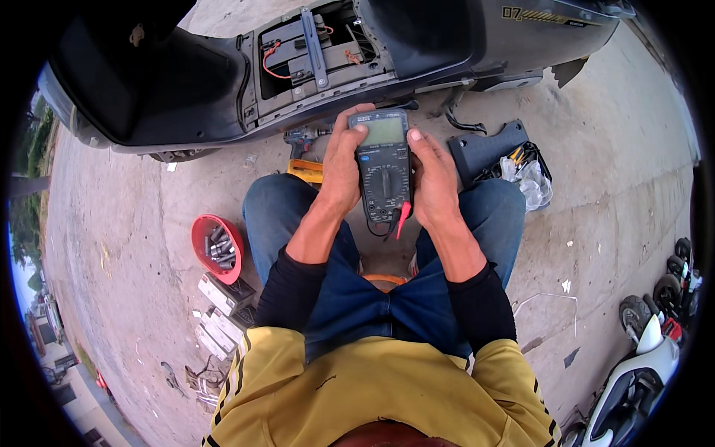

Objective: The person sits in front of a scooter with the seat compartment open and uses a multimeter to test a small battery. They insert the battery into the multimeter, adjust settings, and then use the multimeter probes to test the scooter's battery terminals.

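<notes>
Both my hands hold a dark grey digital multimeter upright in front of me, above my knees. My left hand grips its left side, thumb at the upper edge beside the screen. My right hand closes on the right side, its thumb near the screen's right corner. The screen looks blank. A red probe plug and a black lead hang at the meter's lower end. Beyond it stands a dark scooter with its floor cover off, showing an orange-red wire and a metal strap across the opening.
A cordless drill and a yellow-orange tray lie below the scooter. At left are a red bowl of metal sockets and several battery-like boxes. At right lie a dark panel and a plastic bag. A white scooter is farther right.
</notes>
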Demonstrator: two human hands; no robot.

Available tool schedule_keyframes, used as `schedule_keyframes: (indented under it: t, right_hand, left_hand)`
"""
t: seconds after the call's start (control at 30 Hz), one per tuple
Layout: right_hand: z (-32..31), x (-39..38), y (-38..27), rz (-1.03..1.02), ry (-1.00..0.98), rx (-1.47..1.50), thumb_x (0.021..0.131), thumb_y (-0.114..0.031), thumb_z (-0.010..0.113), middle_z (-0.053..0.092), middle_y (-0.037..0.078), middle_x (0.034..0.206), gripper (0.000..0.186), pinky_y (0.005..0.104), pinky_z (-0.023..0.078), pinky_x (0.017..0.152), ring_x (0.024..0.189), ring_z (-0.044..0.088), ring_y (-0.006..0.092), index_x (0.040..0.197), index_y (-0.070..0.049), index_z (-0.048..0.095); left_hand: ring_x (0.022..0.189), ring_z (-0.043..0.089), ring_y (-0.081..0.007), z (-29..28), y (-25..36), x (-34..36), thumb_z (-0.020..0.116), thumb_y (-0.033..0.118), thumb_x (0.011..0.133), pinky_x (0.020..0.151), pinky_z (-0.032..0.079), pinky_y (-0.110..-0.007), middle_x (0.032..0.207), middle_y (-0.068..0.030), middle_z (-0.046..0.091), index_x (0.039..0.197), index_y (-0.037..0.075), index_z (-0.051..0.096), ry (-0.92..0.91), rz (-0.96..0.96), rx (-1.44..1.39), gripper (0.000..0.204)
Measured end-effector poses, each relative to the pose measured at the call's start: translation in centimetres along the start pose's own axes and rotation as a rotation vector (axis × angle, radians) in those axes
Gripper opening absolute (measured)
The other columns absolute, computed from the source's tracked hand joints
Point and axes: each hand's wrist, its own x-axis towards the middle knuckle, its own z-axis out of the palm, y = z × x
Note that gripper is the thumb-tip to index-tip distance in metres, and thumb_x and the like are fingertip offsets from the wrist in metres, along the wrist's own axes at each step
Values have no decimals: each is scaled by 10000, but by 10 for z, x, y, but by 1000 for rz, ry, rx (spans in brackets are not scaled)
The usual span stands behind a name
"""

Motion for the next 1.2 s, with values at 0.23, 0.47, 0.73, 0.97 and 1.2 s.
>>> schedule_keyframes:
  t: [0.23, 0.47, 0.73, 0.97, 1.2]
  right_hand:
    - [11, -8, 3, -412, 71, -606, 1011, -245, 792, 713, 104, 1120, 422, 340, 570, 887, 1065, 693, 217, 1332, -5, 664]
    - [9, -19, 4, -1093, -45, -1573, 813, -294, 890, 596, 43, 860, 317, 420, 412, 717, 815, 597, 274, 897, -117, 641]
    - [15, -15, 10, -1005, 63, -1668, 921, -240, 788, 636, 83, 804, 224, 447, 465, 718, 776, 639, 310, 850, -90, 637]
    - [20, -16, 14, -831, 139, -1572, 959, -223, 745, 669, 155, 767, 255, 514, 481, 665, 703, 650, 407, 818, -43, 633]
    - [18, -17, 11, -657, 134, -1513, 952, -236, 731, 693, 182, 761, 271, 545, 515, 644, 701, 684, 429, 786, -37, 652]
  left_hand:
    - [1093, 691, -236, 0, 5, 2, 462, 220, 1030, 966, 579, -369, 1270, -157, 682, 1471, 24, 554, 105, 22, -50, 491]
    - [970, 657, -196, -6, 5, 7, 489, 195, 1025, 859, 573, -331, 1193, -133, 673, 1430, 59, 581, 206, 114, -99, 437]
    - [1072, 578, -168, -7, -4, 9, 502, 200, 1049, 985, 487, -299, 1245, -117, 651, 1428, 21, 577, 214, 266, 114, 426]
    - [1068, 586, -169, -4, -4, 8, 507, 189, 1052, 971, 494, -297, 1244, -119, 654, 1430, 23, 577, 192, 248, 42, 418]
    - [1036, 603, -156, -2, -6, 9, 508, 177, 1053, 942, 507, -289, 1194, -115, 671, 1420, 26, 581, 173, 231, 32, 404]
